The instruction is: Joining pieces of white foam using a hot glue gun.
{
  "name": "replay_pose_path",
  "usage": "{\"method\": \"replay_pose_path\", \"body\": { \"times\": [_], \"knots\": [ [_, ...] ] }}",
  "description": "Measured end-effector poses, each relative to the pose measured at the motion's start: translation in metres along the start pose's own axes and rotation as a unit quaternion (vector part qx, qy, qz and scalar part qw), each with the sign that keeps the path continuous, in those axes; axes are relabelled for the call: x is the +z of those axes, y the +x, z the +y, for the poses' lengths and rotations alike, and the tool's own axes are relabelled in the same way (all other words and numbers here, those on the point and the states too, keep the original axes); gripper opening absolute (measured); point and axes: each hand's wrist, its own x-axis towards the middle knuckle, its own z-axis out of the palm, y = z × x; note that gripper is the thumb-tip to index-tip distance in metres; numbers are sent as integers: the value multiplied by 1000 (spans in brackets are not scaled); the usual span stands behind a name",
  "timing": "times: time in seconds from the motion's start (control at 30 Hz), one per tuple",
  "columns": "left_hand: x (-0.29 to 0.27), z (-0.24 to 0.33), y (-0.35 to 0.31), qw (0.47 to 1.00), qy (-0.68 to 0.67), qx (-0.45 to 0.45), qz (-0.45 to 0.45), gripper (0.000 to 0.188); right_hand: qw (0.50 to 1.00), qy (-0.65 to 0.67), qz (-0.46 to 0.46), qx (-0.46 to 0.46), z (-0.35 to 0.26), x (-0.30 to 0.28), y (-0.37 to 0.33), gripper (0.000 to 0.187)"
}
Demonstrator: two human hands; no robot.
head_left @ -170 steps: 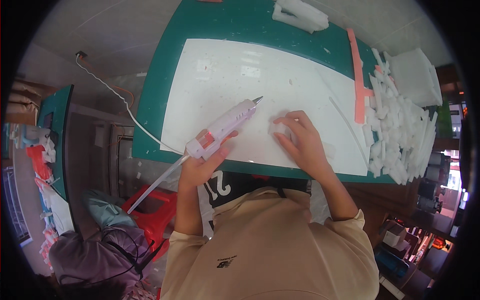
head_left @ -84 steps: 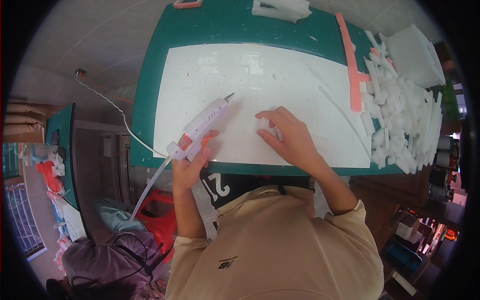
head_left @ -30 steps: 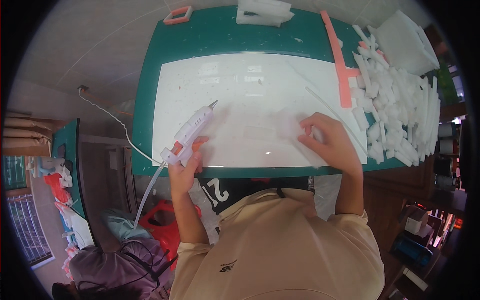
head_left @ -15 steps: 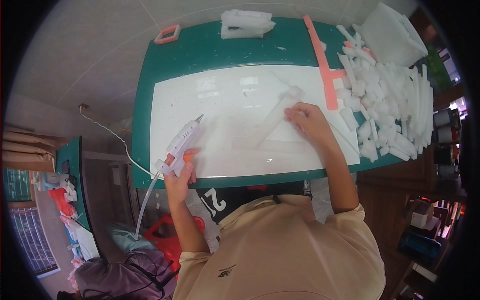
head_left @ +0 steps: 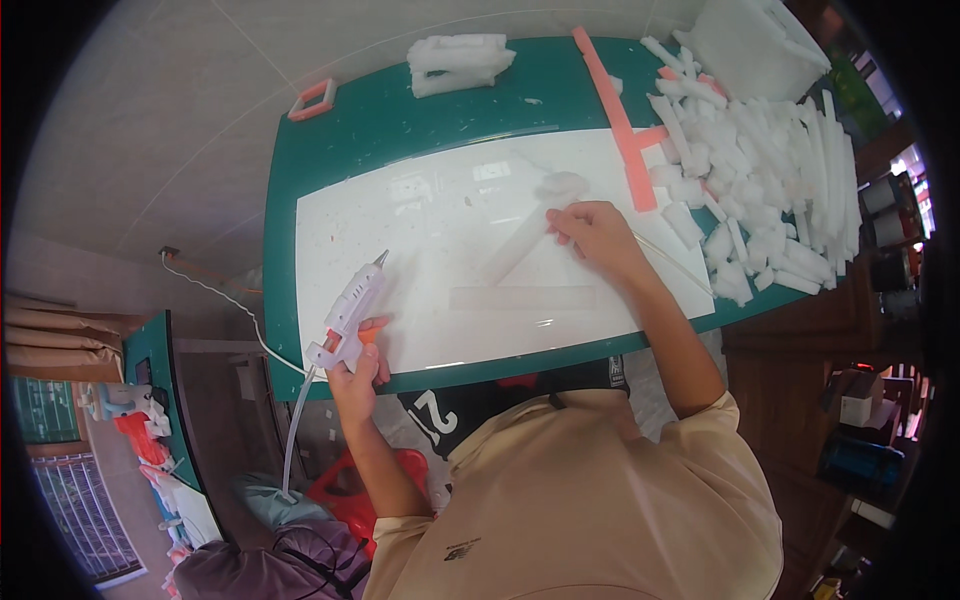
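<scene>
My left hand (head_left: 362,372) is wrapped round the handle of a white hot glue gun (head_left: 350,308), whose nozzle points up and to the right. A clear, tube-like length trails from the gun's back end. My right hand (head_left: 592,228) pinches the upper end of a white foam strip (head_left: 518,246) that slants down to the left over the white board (head_left: 420,215). Beside my fingers, at the strip's top, is a small white foam lump (head_left: 562,186). A second, flat foam strip (head_left: 522,298) lies across the board below the slanting one.
Loose white foam pieces (head_left: 760,200) are heaped at the right of the green table (head_left: 350,130), below a big foam block (head_left: 755,50). A long pink foam strip (head_left: 618,115), a white foam bundle (head_left: 460,65) and a pink frame (head_left: 312,100) lie farther back. A white cord (head_left: 235,275) hangs at left.
The slanting strip and my right hand have shifted slightly, and a gap now shows between that strip and the flat one. The whole view has turned a little. Both hands keep their hold.
</scene>
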Motion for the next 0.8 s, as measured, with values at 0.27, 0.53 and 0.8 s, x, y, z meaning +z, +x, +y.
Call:
{"method": "replay_pose_path", "body": {
  "times": [0.27,0.53,0.8],
  "knots": [
    [0,-1,0,1000,-2,5,4,37,952,-280,40,-120,-4,-16,-21,37],
    [-2,0,-1,1000,0,5,3,38,939,-268,89,-195,-14,-30,-33,24],
    [1,2,-1,1000,1,0,7,39,890,-354,87,-272,-4,-19,-22,29]
  ]
}}
